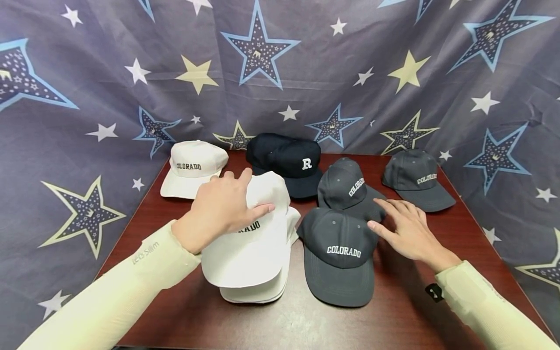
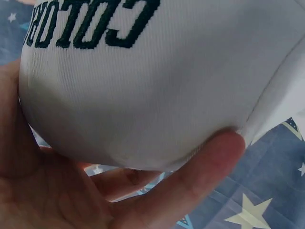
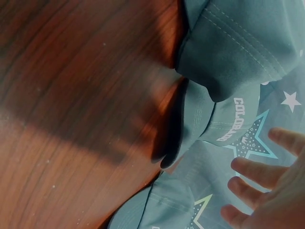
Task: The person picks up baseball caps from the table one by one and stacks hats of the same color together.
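Note:
My left hand [image 1: 220, 204] grips the crown of a white cap [image 1: 245, 260] with dark COLORADO lettering, thumb across its front. In the left wrist view the fingers wrap the crown of this cap [image 2: 133, 95]. Under it sits another white cap [image 1: 258, 294], mostly hidden, its brim showing below. My right hand [image 1: 409, 231] is spread beside a dark grey COLORADO cap [image 1: 339, 282], thumb close to its crown. A second grey cap [image 1: 341, 182] lies behind, its brim partly covered by the front one. The right wrist view shows my right hand's fingers [image 3: 259, 172] extended and holding nothing.
At the back left stands a white cap [image 1: 192, 160], and at the back middle a navy cap [image 1: 284, 167] with a white R, beside more navy fabric. Another grey cap [image 1: 411, 170] sits back right. A star-patterned cloth [image 1: 297, 58] hangs around the reddish-brown table [image 1: 315, 330].

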A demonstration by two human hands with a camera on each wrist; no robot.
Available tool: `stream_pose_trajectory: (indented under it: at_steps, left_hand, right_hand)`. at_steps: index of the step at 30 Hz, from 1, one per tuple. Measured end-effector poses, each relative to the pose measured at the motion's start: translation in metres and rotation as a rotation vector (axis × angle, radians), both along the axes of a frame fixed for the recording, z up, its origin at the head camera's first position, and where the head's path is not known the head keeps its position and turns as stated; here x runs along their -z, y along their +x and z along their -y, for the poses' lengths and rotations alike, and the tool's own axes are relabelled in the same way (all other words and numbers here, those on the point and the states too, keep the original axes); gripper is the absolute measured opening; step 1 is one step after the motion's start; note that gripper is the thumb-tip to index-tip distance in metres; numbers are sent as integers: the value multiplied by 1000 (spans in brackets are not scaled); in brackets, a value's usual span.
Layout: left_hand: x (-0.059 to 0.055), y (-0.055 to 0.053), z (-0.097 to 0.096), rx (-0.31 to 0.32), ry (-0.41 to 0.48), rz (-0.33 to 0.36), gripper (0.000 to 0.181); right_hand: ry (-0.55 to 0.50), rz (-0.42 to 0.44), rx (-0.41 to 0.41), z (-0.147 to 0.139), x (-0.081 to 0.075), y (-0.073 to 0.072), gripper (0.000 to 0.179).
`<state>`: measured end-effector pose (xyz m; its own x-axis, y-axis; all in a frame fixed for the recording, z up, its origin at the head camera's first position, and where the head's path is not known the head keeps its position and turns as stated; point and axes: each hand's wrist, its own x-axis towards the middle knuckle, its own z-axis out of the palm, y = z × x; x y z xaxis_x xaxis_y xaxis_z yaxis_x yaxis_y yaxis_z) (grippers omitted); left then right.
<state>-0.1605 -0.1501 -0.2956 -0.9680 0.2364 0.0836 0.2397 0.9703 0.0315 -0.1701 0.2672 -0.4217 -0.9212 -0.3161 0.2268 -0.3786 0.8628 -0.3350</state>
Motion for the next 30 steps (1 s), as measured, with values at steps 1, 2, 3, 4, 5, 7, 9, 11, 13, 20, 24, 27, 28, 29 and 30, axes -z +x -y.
stream_pose_trajectory:
  at_steps: [1,2,3,4,5,7,9,11,13,20,24,27,28,29,30]
  left_hand:
    - [2,1,-2,-1,-9,-10,98]
    - [5,2,-4,-1,-19,-23,98]
    - [8,3,-6,-2,-28,-37,99]
    - [11,4,-7,-2,-39,-50,100]
    - [14,5,-8,-1,-48,-64,102]
    - [20,7,-10,7,-66,-89,107]
    - [25,9,-11,23,-75,-116,109]
    - [29,11,-11,43,-68,-140,108]
    - [32,10,-9,73,-55,-171,101]
    - [43,6,-2,247,46,-242,87]
    - [41,5,1,340,143,-163,75]
    - [36,2,6,400,255,-5,57]
    - [34,0,7,423,291,55,52]
    - [32,-1,8,440,321,117,48]
    - [31,-3,9,455,345,174,44]
  right_hand:
    - [0,0,1,0,0,0,67]
    - [0,1,1,0,0,0,67]
    - [1,2,1,0,0,1,67]
    - [1,2,1,0,0,1,67]
    - [2,2,1,0,0,1,67]
    - [2,1,-1,0,0,0,67]
    - [1,-1,-2,1,1,0,67]
    - [-1,-4,-4,1,1,0,67]
    - [-2,-7,-6,1,1,0,67]
    - [-2,1,-6,1,2,-1,68]
    - [-3,-2,-8,2,2,-1,68]
    - [-4,-11,-8,2,2,-1,67]
    - [-4,-11,-8,2,2,-1,67]
    - [-5,-11,-7,2,2,-1,67]
    - [-5,-10,-8,2,2,-1,67]
